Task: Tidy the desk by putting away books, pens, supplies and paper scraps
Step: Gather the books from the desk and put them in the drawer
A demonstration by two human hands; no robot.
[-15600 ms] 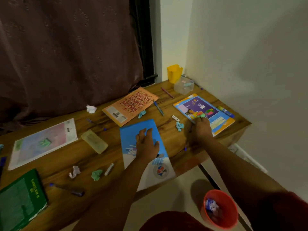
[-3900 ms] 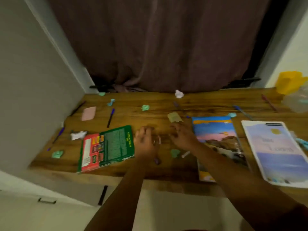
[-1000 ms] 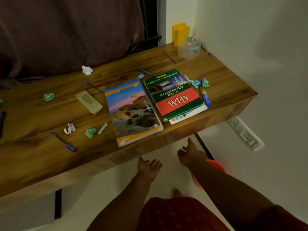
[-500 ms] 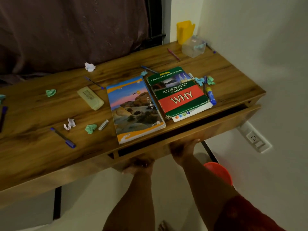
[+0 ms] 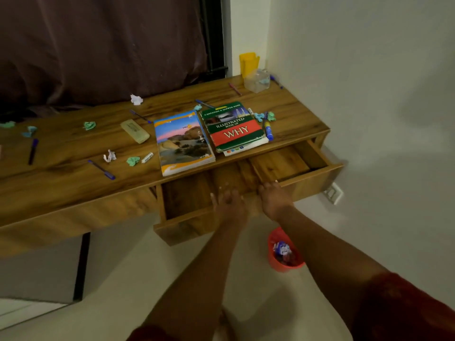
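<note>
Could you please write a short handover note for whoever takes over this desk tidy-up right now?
Left hand and right hand both rest on the front edge of the open drawer, holding nothing.
Done: drawer open; two book stacks, the landscape book and WHY book, lie at the desk edge above it.
Left: books into the drawer, pens such as the blue pen away, paper scraps like the green scrap into the red bin.

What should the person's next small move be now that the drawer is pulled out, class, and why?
Probably lift the green WHY book into the open drawer. Both hands, left hand and right hand, sit at the drawer's front edge holding nothing else, the drawer looks empty, and the book lies right above it at the desk edge.
</note>
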